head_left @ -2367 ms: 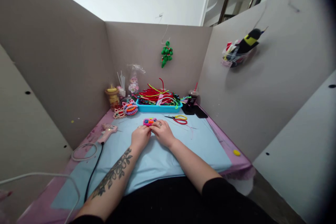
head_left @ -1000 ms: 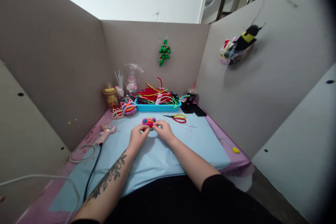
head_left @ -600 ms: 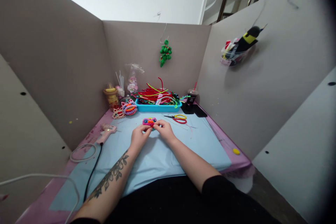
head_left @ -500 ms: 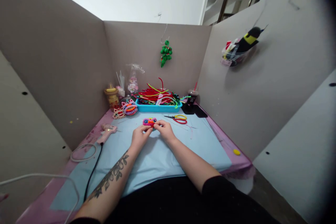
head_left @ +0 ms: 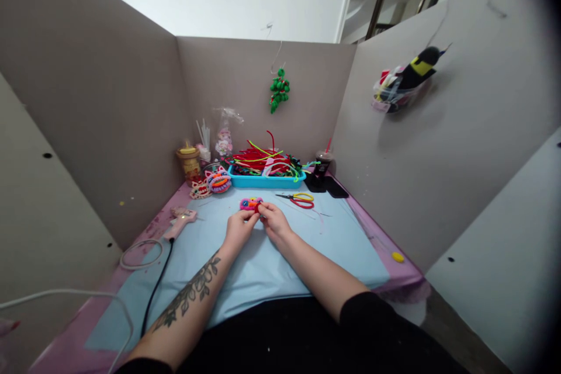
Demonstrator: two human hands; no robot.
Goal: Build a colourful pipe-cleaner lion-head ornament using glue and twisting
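Observation:
A small, fuzzy pipe-cleaner figure (head_left: 248, 204), pink with blue, orange and yellow parts, is at the middle of the blue cloth (head_left: 350, 251). My left hand (head_left: 239, 231) pinches at its near side, thumb and fingers together. From the right, my right hand (head_left: 274, 221) has its fingertips closed on the same spot. Between the fingertips shows a red fuzzy part (head_left: 258, 208); whether it is joined to the figure cannot be made out. My fingers hide the figure's lower right side. Scissors (head_left: 300, 199) with yellow and red handles lie beyond my right hand.
A blue tray (head_left: 267, 182) heaped with pipe cleaners stands at the back. Two finished-looking fuzzy heads (head_left: 218, 180) sit left of it. A pink glue gun (head_left: 180, 224) with its cord lies left. A drink cup (head_left: 323, 162) stands back right; a yellow disc (head_left: 398, 257) lies right.
Both hands stay at the figure while the fingers shift slightly. The red part now stands up more plainly between the fingertips and covers more of the figure's right side.

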